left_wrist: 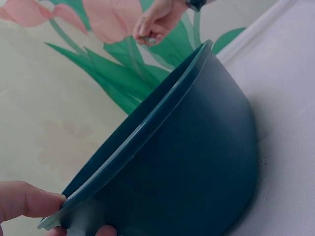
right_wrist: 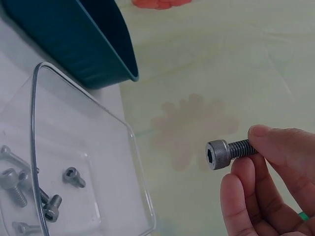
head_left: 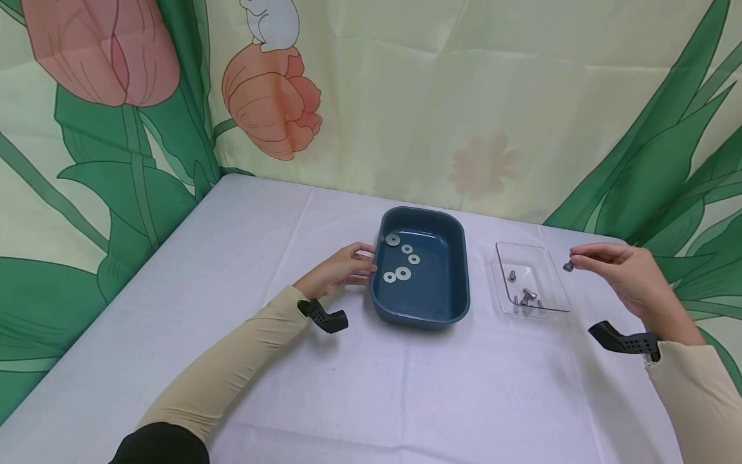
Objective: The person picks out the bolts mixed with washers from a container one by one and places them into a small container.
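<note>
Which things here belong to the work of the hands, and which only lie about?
In use:
- bolt, pinched by right hand
- blue tub, held by left hand
- clear tray with bolts
- washers in tub

Only about:
- flowered cloth backdrop

The head camera looks forward and down across the white table (head_left: 348, 386) toward the tulip-print backdrop (head_left: 464, 96), taking in everything. The left wrist camera sits close against the blue tub (left_wrist: 197, 162), facing along its outer wall. The right wrist camera looks closely over the clear tray (right_wrist: 74, 147); both wrist views share the tub and backdrop.
</note>
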The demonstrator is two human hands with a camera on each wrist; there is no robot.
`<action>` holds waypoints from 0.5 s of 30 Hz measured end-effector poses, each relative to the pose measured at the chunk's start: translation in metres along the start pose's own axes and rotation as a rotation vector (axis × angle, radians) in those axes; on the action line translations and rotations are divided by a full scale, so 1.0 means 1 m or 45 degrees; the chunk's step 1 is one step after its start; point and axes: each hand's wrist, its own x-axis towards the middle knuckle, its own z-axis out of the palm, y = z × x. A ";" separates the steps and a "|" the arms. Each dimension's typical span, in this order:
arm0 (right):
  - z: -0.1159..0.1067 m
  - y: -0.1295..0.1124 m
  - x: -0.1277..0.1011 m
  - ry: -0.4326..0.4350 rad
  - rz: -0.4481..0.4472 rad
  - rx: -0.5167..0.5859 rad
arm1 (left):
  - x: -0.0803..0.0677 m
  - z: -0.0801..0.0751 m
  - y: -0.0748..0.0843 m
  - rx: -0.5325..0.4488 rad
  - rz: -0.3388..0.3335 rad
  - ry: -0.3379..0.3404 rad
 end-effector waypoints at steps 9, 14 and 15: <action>0.001 0.002 0.002 -0.079 -0.012 -0.044 | 0.000 0.000 0.000 0.000 0.004 -0.006; 0.004 0.003 0.004 -0.089 -0.074 -0.019 | 0.000 0.000 0.000 -0.014 0.005 -0.003; 0.004 0.004 0.004 -0.098 -0.098 -0.004 | 0.000 0.000 0.000 -0.015 0.005 -0.005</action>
